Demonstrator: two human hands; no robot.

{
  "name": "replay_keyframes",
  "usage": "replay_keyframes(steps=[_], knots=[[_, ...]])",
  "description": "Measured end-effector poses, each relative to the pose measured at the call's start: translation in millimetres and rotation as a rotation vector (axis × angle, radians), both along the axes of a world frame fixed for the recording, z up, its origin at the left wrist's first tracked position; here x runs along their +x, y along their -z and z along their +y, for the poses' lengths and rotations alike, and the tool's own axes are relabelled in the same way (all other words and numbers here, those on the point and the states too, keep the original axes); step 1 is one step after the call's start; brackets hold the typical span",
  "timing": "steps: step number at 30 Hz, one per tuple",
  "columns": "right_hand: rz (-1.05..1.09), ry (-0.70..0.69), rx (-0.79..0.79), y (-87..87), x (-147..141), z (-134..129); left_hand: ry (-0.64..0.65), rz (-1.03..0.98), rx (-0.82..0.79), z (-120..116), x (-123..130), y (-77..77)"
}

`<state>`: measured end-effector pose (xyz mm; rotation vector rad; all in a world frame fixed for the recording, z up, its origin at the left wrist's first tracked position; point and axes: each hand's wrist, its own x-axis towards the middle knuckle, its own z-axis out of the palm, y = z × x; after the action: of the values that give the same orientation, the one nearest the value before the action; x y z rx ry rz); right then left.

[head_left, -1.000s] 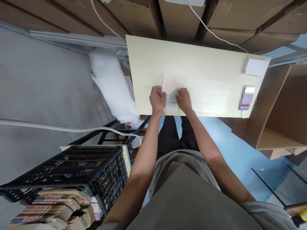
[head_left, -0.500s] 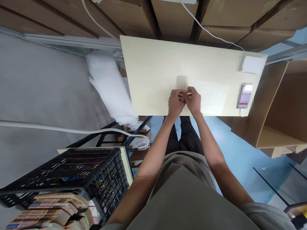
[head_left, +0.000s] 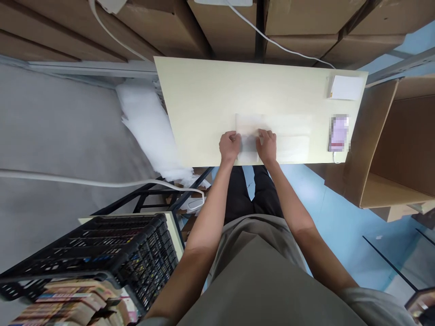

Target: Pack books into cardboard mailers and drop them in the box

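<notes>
A thin, see-through white sheet (head_left: 249,122) lies near the front edge of the pale table (head_left: 197,90). At the sheet's left edge, my left hand (head_left: 230,146) has its fingers curled closed on it. My right hand (head_left: 267,145) pinches the sheet a short way to the right. Between both hands shows a flat greyish patch (head_left: 248,144); whether it is a separate piece or a doubled layer, I cannot tell. More of the pale sheeting (head_left: 292,147) stretches flat to the right of my right hand.
On the table's right end are a small white box (head_left: 346,87) and a blurred purple phone-like item (head_left: 338,133) with a cable. Cardboard boxes (head_left: 224,31) line the back. An open carton (head_left: 397,149) stands right; white foam wrap (head_left: 146,127) and a black crate (head_left: 142,258) are left.
My hands were together at the sheet; now they are apart, the left one further left. The sheet is spread wider between them. The view has shifted slightly.
</notes>
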<state>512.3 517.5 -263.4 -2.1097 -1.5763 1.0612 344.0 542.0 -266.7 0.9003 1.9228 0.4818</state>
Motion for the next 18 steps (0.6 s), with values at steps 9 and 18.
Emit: replay_keyframes(steps=[9, 18], knots=[[0.034, -0.168, 0.032, -1.4, 2, 21, -0.105, 0.116, 0.107, -19, 11, -21.2], [0.307, -0.002, 0.047, -41.1, 31, 22, -0.04, 0.013, 0.285, -9, 72, -44.5]])
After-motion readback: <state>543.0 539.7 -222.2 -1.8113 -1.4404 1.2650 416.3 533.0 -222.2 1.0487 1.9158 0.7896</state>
